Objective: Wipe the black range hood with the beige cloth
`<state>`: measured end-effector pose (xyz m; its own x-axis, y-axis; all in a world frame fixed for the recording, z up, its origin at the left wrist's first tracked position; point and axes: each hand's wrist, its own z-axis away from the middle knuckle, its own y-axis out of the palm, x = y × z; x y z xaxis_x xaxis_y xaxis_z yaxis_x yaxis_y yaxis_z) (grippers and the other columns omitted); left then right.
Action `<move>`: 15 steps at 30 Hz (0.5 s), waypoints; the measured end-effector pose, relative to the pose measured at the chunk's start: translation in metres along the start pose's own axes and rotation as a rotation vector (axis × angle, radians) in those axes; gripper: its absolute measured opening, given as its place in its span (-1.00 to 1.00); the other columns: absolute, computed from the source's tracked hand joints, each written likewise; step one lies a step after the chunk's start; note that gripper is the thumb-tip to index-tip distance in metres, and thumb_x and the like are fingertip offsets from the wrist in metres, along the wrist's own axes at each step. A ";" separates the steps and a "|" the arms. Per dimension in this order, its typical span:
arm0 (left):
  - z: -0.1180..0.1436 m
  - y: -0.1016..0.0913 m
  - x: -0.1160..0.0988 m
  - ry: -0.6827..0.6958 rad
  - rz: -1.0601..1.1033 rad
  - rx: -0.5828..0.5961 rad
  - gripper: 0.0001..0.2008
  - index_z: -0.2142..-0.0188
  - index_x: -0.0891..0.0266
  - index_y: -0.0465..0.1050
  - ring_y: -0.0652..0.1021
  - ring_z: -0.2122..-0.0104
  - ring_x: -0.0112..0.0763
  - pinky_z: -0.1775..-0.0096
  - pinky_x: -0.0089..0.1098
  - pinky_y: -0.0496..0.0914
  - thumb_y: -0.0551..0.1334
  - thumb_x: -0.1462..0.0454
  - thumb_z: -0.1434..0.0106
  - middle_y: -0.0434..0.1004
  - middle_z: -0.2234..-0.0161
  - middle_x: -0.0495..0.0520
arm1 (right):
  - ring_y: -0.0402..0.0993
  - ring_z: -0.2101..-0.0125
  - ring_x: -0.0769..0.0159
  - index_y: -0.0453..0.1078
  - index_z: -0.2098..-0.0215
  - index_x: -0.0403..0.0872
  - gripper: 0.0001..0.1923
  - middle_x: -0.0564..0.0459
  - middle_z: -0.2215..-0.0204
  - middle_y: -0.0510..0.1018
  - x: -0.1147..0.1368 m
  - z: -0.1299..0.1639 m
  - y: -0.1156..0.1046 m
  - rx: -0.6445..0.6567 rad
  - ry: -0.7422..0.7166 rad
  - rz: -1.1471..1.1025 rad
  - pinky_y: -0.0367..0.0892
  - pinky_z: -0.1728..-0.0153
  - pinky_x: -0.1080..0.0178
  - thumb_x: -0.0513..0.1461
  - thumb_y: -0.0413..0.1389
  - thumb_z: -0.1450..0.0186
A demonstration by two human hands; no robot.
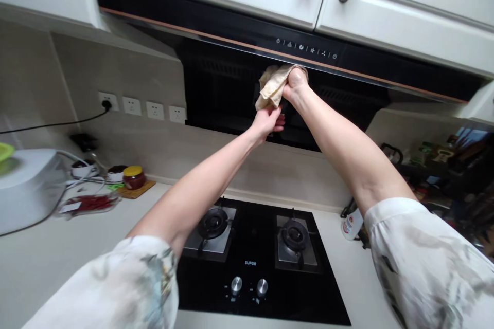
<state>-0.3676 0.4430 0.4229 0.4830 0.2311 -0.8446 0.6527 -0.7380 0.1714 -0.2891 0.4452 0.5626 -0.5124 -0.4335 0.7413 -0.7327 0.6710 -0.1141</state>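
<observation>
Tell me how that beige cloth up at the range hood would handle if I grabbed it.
The cloth is probably floppy: it bunches and folds under the right hand. It likely weighs little, since one end droops to the left hand. It should not slip easily.

Single view, head-worn camera. Stands in front of the counter [46,262], at the hob [258,257], looking forward and a little up at the hood [231,82] and cabinets [405,0]. Hob close below, near the bottom edge; hood at arm's reach. Both forearms enter from the lower corners. Wall with sockets [142,108] to the left, counter's right end cluttered.
</observation>
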 end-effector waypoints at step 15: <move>-0.081 -0.027 -0.092 0.289 0.510 -0.311 -0.51 -0.18 -0.05 0.31 0.31 -0.38 -0.15 -0.25 0.11 0.36 -0.20 -0.13 -0.57 0.30 -0.35 -0.03 | 0.53 0.16 0.14 0.57 0.18 -0.06 -0.80 -0.02 0.23 0.63 0.035 0.073 -0.089 0.416 -0.299 0.952 0.45 0.00 0.11 -0.12 0.21 -0.31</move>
